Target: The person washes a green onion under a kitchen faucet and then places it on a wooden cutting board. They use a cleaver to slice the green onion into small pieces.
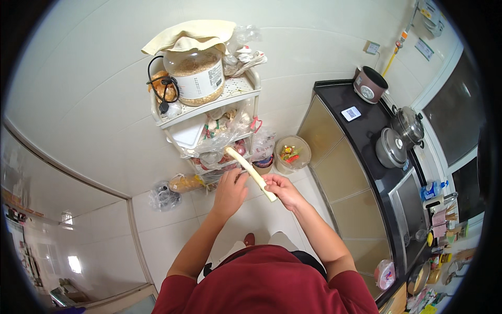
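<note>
Red shirt fills the bottom of the frame, and both forearms reach up from it toward the middle. Left hand [230, 191] and right hand [281, 189] are both on a long pale stick-shaped thing [250, 173], maybe a peeled root or stalk, hard to say from up here. Its long axis runs diagonally, top end pointing to the upper left toward the white shelf rack [230, 94], bottom end down to the right. Right hand is closed around the lower end, fingers curled on it. Left hand sits on the middle stretch just left of it, fingers loosely bent against the stick, looks more like a light pinch than a full grip. Hands are near each other, not touching. Black desk [361, 131] with pots runs along the right side, well apart from it
</note>
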Demonstrator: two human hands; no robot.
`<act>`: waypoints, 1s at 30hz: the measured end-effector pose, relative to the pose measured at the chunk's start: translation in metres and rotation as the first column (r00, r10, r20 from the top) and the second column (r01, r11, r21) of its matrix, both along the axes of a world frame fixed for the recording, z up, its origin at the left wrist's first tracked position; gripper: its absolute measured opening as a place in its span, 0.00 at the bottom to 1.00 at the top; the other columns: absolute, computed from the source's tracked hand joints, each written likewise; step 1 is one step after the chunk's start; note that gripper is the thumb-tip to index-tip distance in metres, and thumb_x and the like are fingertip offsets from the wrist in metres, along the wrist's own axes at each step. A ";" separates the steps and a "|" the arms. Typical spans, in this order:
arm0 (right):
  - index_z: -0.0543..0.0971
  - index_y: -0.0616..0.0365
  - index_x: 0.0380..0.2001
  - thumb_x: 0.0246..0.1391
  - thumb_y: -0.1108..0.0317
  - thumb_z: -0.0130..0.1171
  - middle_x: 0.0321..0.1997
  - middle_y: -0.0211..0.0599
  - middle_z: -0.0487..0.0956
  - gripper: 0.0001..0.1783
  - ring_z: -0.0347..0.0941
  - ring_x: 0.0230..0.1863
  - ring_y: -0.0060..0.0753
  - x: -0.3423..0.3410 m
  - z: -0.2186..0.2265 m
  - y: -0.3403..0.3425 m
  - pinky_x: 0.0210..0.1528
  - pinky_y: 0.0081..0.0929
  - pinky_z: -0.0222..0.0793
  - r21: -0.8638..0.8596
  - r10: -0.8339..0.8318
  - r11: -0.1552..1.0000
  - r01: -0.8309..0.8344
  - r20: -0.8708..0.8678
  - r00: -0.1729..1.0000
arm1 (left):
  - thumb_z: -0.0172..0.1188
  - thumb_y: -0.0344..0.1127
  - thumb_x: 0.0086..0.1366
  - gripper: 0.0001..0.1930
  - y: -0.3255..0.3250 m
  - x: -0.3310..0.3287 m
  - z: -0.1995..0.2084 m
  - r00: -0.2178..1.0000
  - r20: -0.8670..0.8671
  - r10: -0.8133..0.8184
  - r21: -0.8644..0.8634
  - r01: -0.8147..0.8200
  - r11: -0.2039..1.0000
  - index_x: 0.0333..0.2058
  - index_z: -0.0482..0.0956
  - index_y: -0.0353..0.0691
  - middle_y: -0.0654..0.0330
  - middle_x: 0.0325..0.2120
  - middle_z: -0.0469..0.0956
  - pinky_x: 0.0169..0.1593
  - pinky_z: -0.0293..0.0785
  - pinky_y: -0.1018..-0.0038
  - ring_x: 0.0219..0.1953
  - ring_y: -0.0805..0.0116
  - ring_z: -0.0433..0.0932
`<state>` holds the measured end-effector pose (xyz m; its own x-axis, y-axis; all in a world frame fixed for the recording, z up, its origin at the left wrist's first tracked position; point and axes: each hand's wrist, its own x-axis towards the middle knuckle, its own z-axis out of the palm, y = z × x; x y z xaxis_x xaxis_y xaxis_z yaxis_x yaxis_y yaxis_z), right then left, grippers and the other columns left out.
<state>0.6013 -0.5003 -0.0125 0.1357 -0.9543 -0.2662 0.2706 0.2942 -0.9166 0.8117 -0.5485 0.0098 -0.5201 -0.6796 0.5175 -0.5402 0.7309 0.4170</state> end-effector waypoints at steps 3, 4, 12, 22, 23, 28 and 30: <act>0.74 0.61 0.50 0.54 0.77 0.56 0.39 0.27 0.77 0.18 0.71 0.39 0.17 0.007 -0.003 -0.038 0.43 0.18 0.67 -0.072 -0.029 0.997 0.021 -0.103 0.994 | 0.65 0.28 0.47 0.20 -0.005 0.016 -0.004 0.998 0.056 0.006 0.065 -0.009 0.998 0.42 0.75 0.39 0.55 0.43 0.70 0.49 0.67 0.61 0.46 0.54 0.70; 0.74 0.61 0.50 0.54 0.77 0.56 0.38 0.26 0.77 0.18 0.71 0.38 0.17 0.007 -0.006 -0.053 0.42 0.18 0.67 -0.086 -0.023 0.996 0.011 -0.133 0.991 | 0.65 0.29 0.47 0.20 -0.006 0.021 -0.010 0.998 0.069 0.005 0.079 -0.011 0.997 0.42 0.75 0.40 0.55 0.43 0.70 0.49 0.67 0.61 0.46 0.54 0.70; 0.75 0.59 0.47 0.52 0.77 0.53 0.32 0.38 0.76 0.17 0.74 0.35 0.34 0.025 0.006 -0.172 0.40 0.31 0.71 -0.451 -0.218 0.875 -0.175 -0.691 0.689 | 0.67 0.30 0.48 0.22 -0.015 0.039 -0.027 0.977 0.187 0.103 0.150 -0.132 0.980 0.45 0.74 0.44 0.55 0.46 0.70 0.51 0.68 0.58 0.49 0.53 0.70; 0.77 0.54 0.47 0.50 0.78 0.49 0.39 0.50 0.75 0.20 0.72 0.47 0.51 0.034 -0.067 -0.236 0.47 0.43 0.70 -0.291 -0.237 0.873 -0.393 -0.955 0.180 | 0.68 0.32 0.48 0.21 -0.022 0.040 -0.041 0.942 0.306 0.140 0.277 -0.229 0.933 0.43 0.76 0.43 0.51 0.49 0.71 0.53 0.67 0.56 0.53 0.49 0.69; 0.77 0.54 0.47 0.50 0.76 0.50 0.39 0.49 0.75 0.19 0.71 0.48 0.50 0.032 -0.065 -0.238 0.48 0.43 0.70 -0.346 -0.298 0.851 -0.396 -0.938 0.178 | 0.68 0.33 0.48 0.21 -0.022 0.039 -0.043 0.939 0.317 0.136 0.291 -0.233 0.928 0.43 0.76 0.42 0.52 0.49 0.71 0.53 0.67 0.56 0.53 0.50 0.69; 0.76 0.53 0.48 0.50 0.73 0.52 0.40 0.47 0.73 0.19 0.69 0.48 0.49 0.047 -0.032 -0.255 0.49 0.43 0.68 -0.506 -0.455 0.795 -0.336 -0.862 0.221 | 0.68 0.33 0.49 0.21 -0.024 0.033 -0.051 0.928 0.341 0.149 0.275 -0.250 0.928 0.43 0.76 0.42 0.52 0.48 0.71 0.53 0.67 0.56 0.53 0.50 0.69; 0.76 0.53 0.47 0.50 0.73 0.51 0.40 0.46 0.73 0.19 0.69 0.47 0.48 0.049 -0.033 -0.263 0.48 0.42 0.67 -0.574 -0.528 0.752 -0.325 -0.819 0.224 | 0.68 0.33 0.50 0.20 -0.023 0.032 -0.053 0.925 0.350 0.150 0.285 -0.258 0.923 0.43 0.76 0.43 0.52 0.49 0.71 0.54 0.67 0.56 0.53 0.51 0.69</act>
<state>0.6504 -0.7632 -0.0452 0.0955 -0.8943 0.4371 -0.8774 -0.2830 -0.3873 0.8436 -0.5719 -0.0432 -0.4506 -0.8886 0.0861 -0.8047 0.4460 0.3919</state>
